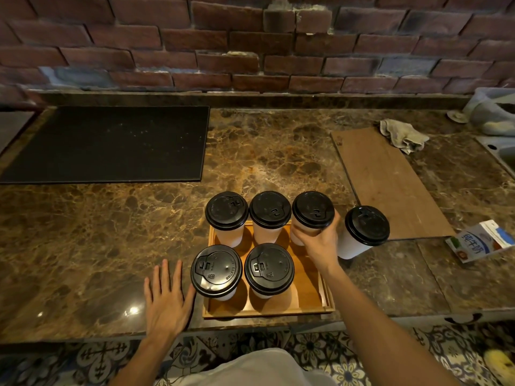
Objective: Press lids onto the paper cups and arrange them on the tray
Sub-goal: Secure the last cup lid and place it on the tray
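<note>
Paper cups, six in all, are seen with black lids already pressed on. Five stand in the wooden tray (315, 309): three in the far row, two in the near row. The far-right cup (309, 222) is held by the right hand (317, 245), its fingers wrapped round the wall. A sixth cup (359, 235) stands on the tabletop (97, 246) just right of the tray, yet to be placed. The left hand (165, 299) lies flat beside the tray, fingers spread, holding nothing.
</note>
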The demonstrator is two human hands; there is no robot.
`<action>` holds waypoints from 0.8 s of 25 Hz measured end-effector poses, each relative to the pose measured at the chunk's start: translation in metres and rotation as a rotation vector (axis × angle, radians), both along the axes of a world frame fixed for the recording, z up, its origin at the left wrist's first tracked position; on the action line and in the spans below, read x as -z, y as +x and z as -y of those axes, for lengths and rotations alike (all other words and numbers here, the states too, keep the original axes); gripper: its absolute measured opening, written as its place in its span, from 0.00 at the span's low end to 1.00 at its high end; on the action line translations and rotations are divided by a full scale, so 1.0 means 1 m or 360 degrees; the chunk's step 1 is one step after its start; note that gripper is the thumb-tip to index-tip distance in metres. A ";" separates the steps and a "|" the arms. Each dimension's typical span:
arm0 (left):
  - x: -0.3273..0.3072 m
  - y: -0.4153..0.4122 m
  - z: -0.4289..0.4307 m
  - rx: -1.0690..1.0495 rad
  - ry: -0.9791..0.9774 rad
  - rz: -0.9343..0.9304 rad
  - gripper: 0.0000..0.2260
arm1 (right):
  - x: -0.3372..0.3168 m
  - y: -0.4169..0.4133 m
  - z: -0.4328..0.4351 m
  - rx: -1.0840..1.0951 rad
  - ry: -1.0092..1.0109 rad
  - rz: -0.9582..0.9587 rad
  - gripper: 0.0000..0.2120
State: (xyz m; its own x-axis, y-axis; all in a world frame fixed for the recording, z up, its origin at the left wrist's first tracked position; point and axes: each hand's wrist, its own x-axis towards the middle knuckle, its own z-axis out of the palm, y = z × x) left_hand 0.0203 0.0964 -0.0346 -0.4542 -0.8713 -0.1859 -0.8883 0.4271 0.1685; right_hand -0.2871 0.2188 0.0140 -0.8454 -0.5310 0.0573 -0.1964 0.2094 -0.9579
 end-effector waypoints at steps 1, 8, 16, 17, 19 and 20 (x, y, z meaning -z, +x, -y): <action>0.000 -0.001 0.000 0.0000 0.0006 -0.0003 0.47 | -0.001 0.002 -0.001 0.0007 0.0004 -0.0003 0.46; -0.002 -0.001 -0.001 0.0010 -0.0013 0.0031 0.46 | -0.003 0.030 -0.029 0.0101 0.0050 0.0176 0.45; 0.002 -0.001 0.000 -0.0019 -0.0028 0.0004 0.38 | -0.002 0.021 -0.089 0.0739 -0.0046 0.0357 0.38; 0.002 -0.002 -0.001 -0.0008 -0.0016 0.0010 0.37 | -0.004 0.013 -0.092 0.0647 -0.0002 0.0363 0.45; 0.003 -0.002 0.002 -0.0017 0.0018 0.0025 0.34 | -0.007 -0.002 -0.088 0.0456 0.0024 0.0299 0.50; 0.003 -0.002 0.003 -0.0015 0.0042 0.0043 0.32 | -0.008 -0.007 -0.087 0.0423 0.0018 0.0277 0.50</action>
State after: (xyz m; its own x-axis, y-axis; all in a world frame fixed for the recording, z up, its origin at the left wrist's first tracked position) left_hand 0.0180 0.0935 -0.0377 -0.4403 -0.8702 -0.2211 -0.8968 0.4143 0.1556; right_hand -0.2941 0.3057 0.0218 -0.9512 -0.2901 -0.1050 0.0332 0.2421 -0.9697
